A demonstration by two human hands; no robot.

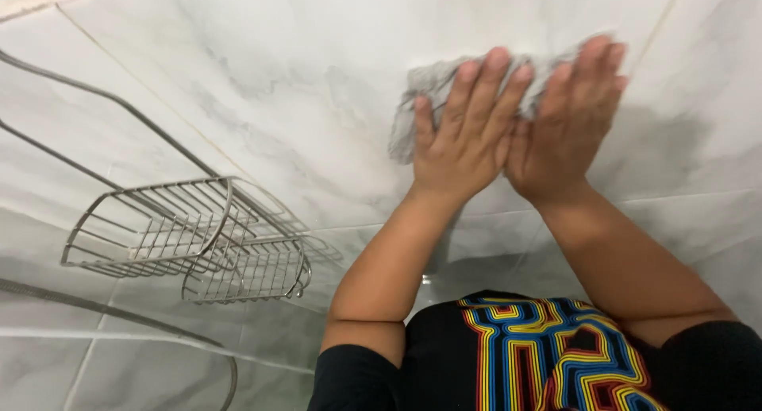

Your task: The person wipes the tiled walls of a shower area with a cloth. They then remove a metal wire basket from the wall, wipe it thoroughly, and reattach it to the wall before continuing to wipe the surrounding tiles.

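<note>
My fingers (484,85) lie flat and close together, pressing a grey cloth (432,93) against the marbled tile wall (278,85), left hand (464,137) and right hand (567,117) side by side and touching. The cloth sits directly under both palms, its long axis running left to right, with more of it spilling past my left hand. A wire shower rack (190,236) hangs well apart to the left, near a hose (119,320).

Head cam, close, facing tiled wall (262,101).
</note>
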